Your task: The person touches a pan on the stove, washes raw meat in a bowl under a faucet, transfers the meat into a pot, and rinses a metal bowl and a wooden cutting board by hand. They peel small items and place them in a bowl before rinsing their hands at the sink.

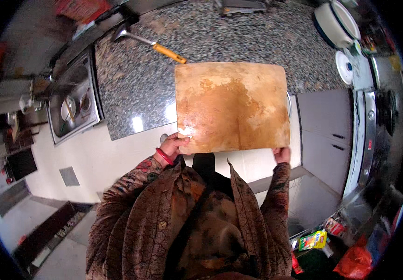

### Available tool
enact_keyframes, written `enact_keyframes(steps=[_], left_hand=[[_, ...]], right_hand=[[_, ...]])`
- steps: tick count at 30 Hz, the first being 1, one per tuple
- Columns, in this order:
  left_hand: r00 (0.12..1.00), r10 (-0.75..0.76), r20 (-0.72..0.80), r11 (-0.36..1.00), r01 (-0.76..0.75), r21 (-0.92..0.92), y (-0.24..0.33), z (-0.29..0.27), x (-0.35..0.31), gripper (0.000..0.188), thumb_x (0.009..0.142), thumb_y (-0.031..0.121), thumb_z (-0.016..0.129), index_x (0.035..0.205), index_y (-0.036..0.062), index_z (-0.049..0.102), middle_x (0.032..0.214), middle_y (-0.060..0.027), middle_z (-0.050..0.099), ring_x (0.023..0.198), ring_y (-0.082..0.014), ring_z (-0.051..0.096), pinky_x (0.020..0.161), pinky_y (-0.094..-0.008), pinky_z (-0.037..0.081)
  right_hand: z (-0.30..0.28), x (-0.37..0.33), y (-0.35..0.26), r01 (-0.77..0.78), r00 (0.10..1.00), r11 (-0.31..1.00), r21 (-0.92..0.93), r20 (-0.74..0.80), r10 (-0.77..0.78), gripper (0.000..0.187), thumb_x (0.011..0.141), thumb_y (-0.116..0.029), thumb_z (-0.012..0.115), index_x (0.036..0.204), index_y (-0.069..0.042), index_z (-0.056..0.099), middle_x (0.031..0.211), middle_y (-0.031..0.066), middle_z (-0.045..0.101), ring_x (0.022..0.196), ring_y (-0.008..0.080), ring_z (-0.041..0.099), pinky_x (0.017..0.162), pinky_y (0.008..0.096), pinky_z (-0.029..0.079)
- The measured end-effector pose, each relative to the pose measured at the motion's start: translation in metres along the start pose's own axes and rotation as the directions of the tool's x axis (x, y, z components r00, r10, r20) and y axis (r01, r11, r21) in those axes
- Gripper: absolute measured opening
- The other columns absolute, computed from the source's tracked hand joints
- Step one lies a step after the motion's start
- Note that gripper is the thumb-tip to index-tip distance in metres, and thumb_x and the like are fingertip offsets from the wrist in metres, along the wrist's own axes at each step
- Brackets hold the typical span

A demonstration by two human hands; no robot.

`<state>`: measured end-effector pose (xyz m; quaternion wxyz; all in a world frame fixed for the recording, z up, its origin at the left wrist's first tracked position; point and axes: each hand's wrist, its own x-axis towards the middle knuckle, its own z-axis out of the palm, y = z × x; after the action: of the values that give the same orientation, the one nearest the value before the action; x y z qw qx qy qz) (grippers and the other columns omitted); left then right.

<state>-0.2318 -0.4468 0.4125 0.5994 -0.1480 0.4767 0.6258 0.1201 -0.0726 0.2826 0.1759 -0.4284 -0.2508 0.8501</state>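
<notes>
A rectangular wooden cutting board (pixel 232 107) is held up in front of me, over the counter's near edge. Its face is light brown with a darker, wet-looking patch in the middle. My left hand (pixel 176 145), with a red bangle at the wrist, grips the lower left corner, thumb on top. At the lower right corner my right hand (pixel 282 154) is closed on the edge, most of its fingers hidden under the board. Just beyond the board's far left corner lies a ladle (pixel 150 43) with a yellow-orange handle.
The speckled granite counter (pixel 136 88) stretches ahead. A steel sink (pixel 76 95) on the left holds a bowl. At the far right stand a white pot (pixel 339 23) and a white lid (pixel 344 67), near a stove (pixel 388 112). Bags and packets (pixel 312 240) lie low on the right.
</notes>
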Motion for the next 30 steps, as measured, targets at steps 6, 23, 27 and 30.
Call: enact_keyframes(steps=[6, 23, 27, 30], left_hand=[[0.993, 0.116, 0.025, 0.986, -0.118, 0.115, 0.032, -0.054, -0.052, 0.035, 0.077, 0.007, 0.061, 0.110, -0.0032, 0.054, 0.099, -0.0093, 0.061, 0.092, -0.0178, 0.058, 0.086, -0.0318, 0.044], [0.912, 0.325, 0.251, 0.868, -0.393, 0.302, 0.151, -0.311, -0.159, 0.036, 0.073, 0.008, 0.064, 0.108, -0.0002, 0.057, 0.096, -0.0046, 0.063, 0.088, -0.0109, 0.057, 0.083, -0.0253, 0.042], [0.909, 0.398, 0.128, 0.823, -0.415, 0.389, 0.217, -0.377, -0.169, 0.040, 0.071, 0.006, 0.064, 0.110, 0.0012, 0.054, 0.101, -0.0047, 0.060, 0.091, -0.0139, 0.057, 0.082, -0.0282, 0.044], [0.881, 0.472, -0.038, 0.791, -0.405, 0.458, 0.256, -0.428, -0.162, 0.044, 0.068, 0.001, 0.062, 0.111, 0.0015, 0.053, 0.098, -0.0030, 0.060, 0.088, -0.0152, 0.057, 0.079, -0.0286, 0.045]], right_hand=[[0.164, 0.021, -0.048, -0.011, 1.000, 0.978, -0.206, 0.018, 0.015, 0.058, 0.088, -0.051, 0.037, 0.121, -0.004, 0.046, 0.116, 0.0091, 0.053, 0.103, 0.0219, 0.052, 0.088, 0.0350, 0.042], [0.385, -0.124, 0.123, -0.057, 0.982, 0.956, -0.288, 0.156, 0.106, 0.054, 0.069, -0.007, 0.062, 0.119, 0.001, 0.045, 0.114, 0.0135, 0.053, 0.105, 0.0305, 0.051, 0.092, 0.0432, 0.041], [0.480, -0.122, 0.176, -0.002, 0.940, 0.954, -0.298, 0.325, 0.103, 0.052, 0.069, -0.002, 0.061, 0.118, 0.000, 0.045, 0.112, 0.0127, 0.054, 0.104, 0.0286, 0.052, 0.090, 0.0432, 0.042], [0.531, -0.106, 0.211, 0.004, 0.948, 0.932, -0.362, 0.298, 0.111, 0.051, 0.069, -0.004, 0.061, 0.117, 0.000, 0.046, 0.110, 0.0114, 0.055, 0.103, 0.0266, 0.052, 0.089, 0.0411, 0.043]])
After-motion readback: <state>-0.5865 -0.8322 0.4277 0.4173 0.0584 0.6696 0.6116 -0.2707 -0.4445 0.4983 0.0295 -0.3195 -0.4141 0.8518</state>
